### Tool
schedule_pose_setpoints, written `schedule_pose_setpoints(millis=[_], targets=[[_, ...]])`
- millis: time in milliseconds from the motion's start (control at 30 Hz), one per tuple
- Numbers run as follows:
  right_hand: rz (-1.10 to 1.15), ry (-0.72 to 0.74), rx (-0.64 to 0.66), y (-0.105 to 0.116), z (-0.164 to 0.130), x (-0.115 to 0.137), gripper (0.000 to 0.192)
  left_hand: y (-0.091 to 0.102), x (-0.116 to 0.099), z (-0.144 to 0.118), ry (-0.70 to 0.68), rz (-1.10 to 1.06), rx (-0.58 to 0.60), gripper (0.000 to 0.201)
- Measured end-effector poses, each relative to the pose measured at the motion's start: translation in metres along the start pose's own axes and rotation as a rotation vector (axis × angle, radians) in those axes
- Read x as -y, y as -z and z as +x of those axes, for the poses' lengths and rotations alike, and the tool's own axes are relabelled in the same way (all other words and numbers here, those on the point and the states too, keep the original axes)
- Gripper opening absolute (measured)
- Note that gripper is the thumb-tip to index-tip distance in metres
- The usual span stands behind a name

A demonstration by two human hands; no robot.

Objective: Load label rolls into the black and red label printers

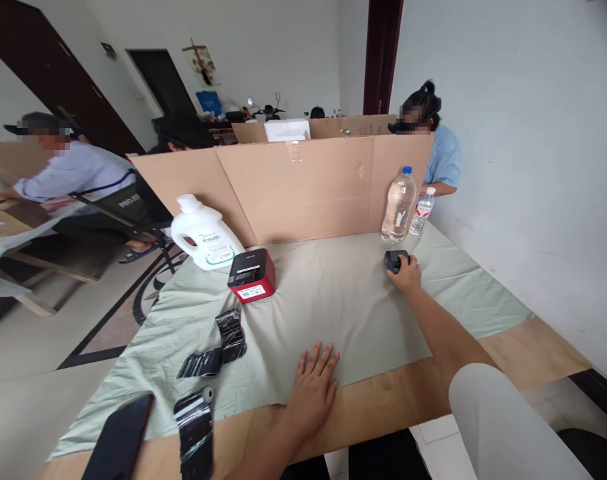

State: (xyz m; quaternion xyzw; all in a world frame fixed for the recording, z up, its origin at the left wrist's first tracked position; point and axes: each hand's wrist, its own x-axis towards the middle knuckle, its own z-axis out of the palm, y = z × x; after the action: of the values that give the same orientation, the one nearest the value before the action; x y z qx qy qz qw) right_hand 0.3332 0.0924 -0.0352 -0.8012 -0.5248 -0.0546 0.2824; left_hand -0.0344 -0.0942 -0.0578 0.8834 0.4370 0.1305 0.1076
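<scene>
Reaching far across the pale green cloth [333, 300], we have our right hand [406, 273] curled over a small black rounded device [395, 260], fingers closed around its near side while its far end shows beyond the knuckles. It sits on the cloth near the back right of the wooden table [533, 353], just in front of the large clear plastic water bottle with a blue cap [398, 205] and the smaller white-capped bottle [422, 210] beside it. Our left hand [312, 387] lies flat and open on the cloth's near edge, fingers spread, holding nothing.

To do this well, we judge that the grip should settle fully around the device before any lift, since the arm is stretched long and leverage is poor. We keep the elbow low and draw straight back, so the wrist stays clear of the tall bottle, which looks easy to topple. The flat left palm usefully pins the cloth against sliding. The red and black box-shaped label printer [252, 275], the white jug [203, 233] and the black rolls [223, 347] lie well apart to the left.
</scene>
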Motion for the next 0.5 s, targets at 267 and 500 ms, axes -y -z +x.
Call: schedule_pose_setpoints(millis=[267, 500], targets=[[-0.152, 0.029, -0.044, -0.004, -0.017, 0.024, 0.065, 0.014, 0.012, 0.006, 0.150, -0.388, -0.061, 0.042], [0.417, 0.387, 0.343, -0.055, -0.051, 0.199, 0.057, 0.109, 0.154, 0.062, 0.756, -0.629, -0.873, 0.028]])
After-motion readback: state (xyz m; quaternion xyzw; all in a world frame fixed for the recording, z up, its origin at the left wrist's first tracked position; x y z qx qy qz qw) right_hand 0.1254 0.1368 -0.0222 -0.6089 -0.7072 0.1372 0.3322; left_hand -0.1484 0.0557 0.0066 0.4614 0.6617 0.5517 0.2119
